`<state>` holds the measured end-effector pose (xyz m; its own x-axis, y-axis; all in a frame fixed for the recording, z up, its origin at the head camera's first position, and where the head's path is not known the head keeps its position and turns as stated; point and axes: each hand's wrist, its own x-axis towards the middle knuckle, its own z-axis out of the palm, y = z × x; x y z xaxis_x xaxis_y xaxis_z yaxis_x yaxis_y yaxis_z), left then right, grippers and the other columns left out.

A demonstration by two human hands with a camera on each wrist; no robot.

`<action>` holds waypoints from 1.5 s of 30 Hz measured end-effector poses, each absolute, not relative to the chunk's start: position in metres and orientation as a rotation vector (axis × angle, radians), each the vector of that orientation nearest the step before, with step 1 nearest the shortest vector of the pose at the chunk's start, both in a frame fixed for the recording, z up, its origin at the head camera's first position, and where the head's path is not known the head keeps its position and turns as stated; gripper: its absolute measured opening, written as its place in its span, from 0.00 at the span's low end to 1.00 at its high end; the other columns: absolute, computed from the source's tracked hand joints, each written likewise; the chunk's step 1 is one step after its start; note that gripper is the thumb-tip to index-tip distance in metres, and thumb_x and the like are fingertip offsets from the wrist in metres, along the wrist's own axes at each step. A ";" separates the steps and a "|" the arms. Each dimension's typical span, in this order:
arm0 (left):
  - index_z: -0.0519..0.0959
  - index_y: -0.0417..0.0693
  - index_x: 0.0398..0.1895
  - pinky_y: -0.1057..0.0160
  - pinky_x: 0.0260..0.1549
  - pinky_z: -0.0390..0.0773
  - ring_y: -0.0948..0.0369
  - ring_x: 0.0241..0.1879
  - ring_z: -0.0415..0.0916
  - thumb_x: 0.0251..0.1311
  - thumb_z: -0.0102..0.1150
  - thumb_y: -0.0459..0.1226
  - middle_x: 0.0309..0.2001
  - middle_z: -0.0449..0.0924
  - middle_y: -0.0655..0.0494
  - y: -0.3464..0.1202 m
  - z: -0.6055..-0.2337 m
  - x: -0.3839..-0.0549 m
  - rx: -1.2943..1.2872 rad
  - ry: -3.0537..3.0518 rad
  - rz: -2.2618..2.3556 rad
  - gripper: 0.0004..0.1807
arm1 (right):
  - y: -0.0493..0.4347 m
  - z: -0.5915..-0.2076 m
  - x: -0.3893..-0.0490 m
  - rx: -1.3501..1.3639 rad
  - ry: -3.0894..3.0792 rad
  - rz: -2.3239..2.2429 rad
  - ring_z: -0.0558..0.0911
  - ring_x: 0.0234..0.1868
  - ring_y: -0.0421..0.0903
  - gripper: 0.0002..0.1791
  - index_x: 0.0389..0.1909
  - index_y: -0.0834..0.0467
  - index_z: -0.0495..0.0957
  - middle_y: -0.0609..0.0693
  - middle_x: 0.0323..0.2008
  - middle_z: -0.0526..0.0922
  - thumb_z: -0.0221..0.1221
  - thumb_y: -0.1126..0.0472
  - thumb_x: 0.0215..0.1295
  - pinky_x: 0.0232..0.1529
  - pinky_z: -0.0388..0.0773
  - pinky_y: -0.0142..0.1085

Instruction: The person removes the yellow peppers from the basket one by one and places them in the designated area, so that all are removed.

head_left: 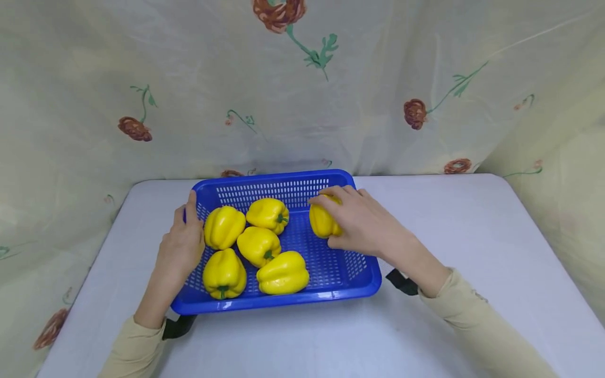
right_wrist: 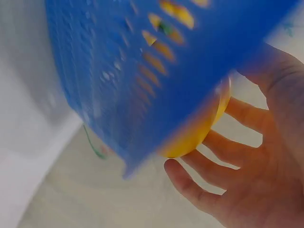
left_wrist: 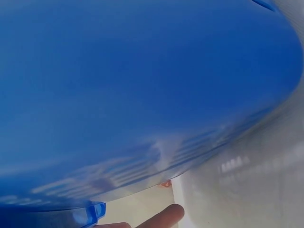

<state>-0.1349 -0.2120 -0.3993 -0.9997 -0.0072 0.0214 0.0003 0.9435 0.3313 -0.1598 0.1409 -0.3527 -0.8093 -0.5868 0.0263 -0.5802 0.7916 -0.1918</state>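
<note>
A blue plastic basket [head_left: 326, 296] with slotted walls holds several yellow bell peppers [head_left: 282, 273], most of them grouped in its left half. My right hand [head_left: 364, 223] grips one more yellow bell pepper [head_left: 322, 218] at the basket's right side, fingers over its top and thumb toward the near side. In the right wrist view the basket wall [right_wrist: 95, 61] partly covers that pepper [right_wrist: 192, 137]. My left hand [head_left: 181, 247] holds the basket by its left rim. The left wrist view is mostly filled by the basket's blue outer surface [left_wrist: 142, 71], with fingertips [left_wrist: 166, 216] showing at the bottom.
The basket lies on a white-covered table [head_left: 439, 226], near its back edge. Behind the table hangs a pale curtain [head_left: 189, 63] printed with brown-red flowers. Dark straps [head_left: 402, 282] show at both wrists.
</note>
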 end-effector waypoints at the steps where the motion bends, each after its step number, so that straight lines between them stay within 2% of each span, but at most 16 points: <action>1: 0.38 0.35 0.88 0.40 0.29 0.89 0.43 0.21 0.79 0.83 0.44 0.32 0.74 0.60 0.16 -0.212 -0.399 -0.135 0.008 -3.075 -0.527 0.40 | 0.145 -0.348 -0.160 -0.949 2.950 -0.309 0.77 0.72 0.62 0.43 0.75 0.50 0.73 0.58 0.74 0.76 0.78 0.52 0.59 0.68 0.78 0.62; 8: 0.37 0.37 0.88 0.54 0.17 0.84 0.50 0.16 0.73 0.83 0.44 0.32 0.75 0.59 0.16 -0.210 -0.400 -0.135 0.007 -3.072 -0.550 0.40 | 0.172 -0.320 -0.160 -0.893 2.973 -0.427 0.80 0.63 0.60 0.45 0.76 0.50 0.71 0.59 0.71 0.78 0.79 0.56 0.57 0.66 0.81 0.61; 12: 0.37 0.38 0.88 0.55 0.16 0.83 0.51 0.15 0.72 0.83 0.44 0.32 0.75 0.59 0.16 -0.210 -0.399 -0.137 0.013 -3.075 -0.552 0.40 | 0.181 -0.309 -0.160 -0.853 3.034 -0.407 0.79 0.66 0.62 0.44 0.75 0.50 0.72 0.60 0.70 0.78 0.79 0.57 0.56 0.68 0.77 0.66; 16: 0.36 0.37 0.88 0.55 0.17 0.83 0.51 0.15 0.72 0.83 0.43 0.33 0.75 0.59 0.16 -0.212 -0.399 -0.135 0.022 -3.087 -0.542 0.40 | 0.190 -0.307 -0.163 -0.811 3.092 -0.374 0.79 0.65 0.61 0.42 0.73 0.51 0.75 0.59 0.70 0.79 0.80 0.58 0.55 0.67 0.76 0.66; 25: 0.37 0.36 0.88 0.51 0.18 0.84 0.49 0.16 0.74 0.83 0.44 0.33 0.74 0.60 0.15 -0.213 -0.400 -0.134 0.015 -3.086 -0.518 0.40 | 0.208 -0.315 -0.176 -0.709 3.122 -0.247 0.80 0.65 0.64 0.41 0.73 0.53 0.74 0.61 0.71 0.78 0.79 0.60 0.58 0.61 0.77 0.63; 32: 0.38 0.35 0.88 0.47 0.21 0.87 0.47 0.16 0.75 0.82 0.45 0.32 0.74 0.61 0.15 -0.212 -0.400 -0.135 0.007 -3.083 -0.496 0.41 | 0.216 -0.332 -0.186 -0.621 3.087 -0.178 0.76 0.69 0.67 0.41 0.73 0.53 0.74 0.62 0.73 0.76 0.79 0.61 0.58 0.64 0.77 0.64; 38: 0.38 0.35 0.88 0.53 0.16 0.83 0.50 0.14 0.72 0.83 0.46 0.33 0.73 0.62 0.15 -0.212 -0.401 -0.134 0.006 -3.072 -0.480 0.40 | 0.213 -0.348 -0.198 -0.567 3.048 -0.145 0.76 0.70 0.68 0.41 0.73 0.55 0.75 0.64 0.73 0.76 0.80 0.62 0.57 0.69 0.75 0.66; 45: 0.39 0.36 0.88 0.60 0.12 0.77 0.53 0.12 0.68 0.83 0.45 0.34 0.73 0.62 0.16 -0.211 -0.401 -0.134 0.013 -3.072 -0.453 0.40 | 0.211 -0.366 -0.211 -0.584 3.010 -0.121 0.77 0.70 0.66 0.44 0.74 0.57 0.72 0.65 0.71 0.77 0.80 0.60 0.57 0.68 0.77 0.66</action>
<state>-0.1339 -0.2111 -0.4006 -0.9993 -0.0136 0.0351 -0.0029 0.9574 0.2887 -0.2107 0.2109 -0.3655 -0.9249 -0.3760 -0.0566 -0.3702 0.9244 -0.0913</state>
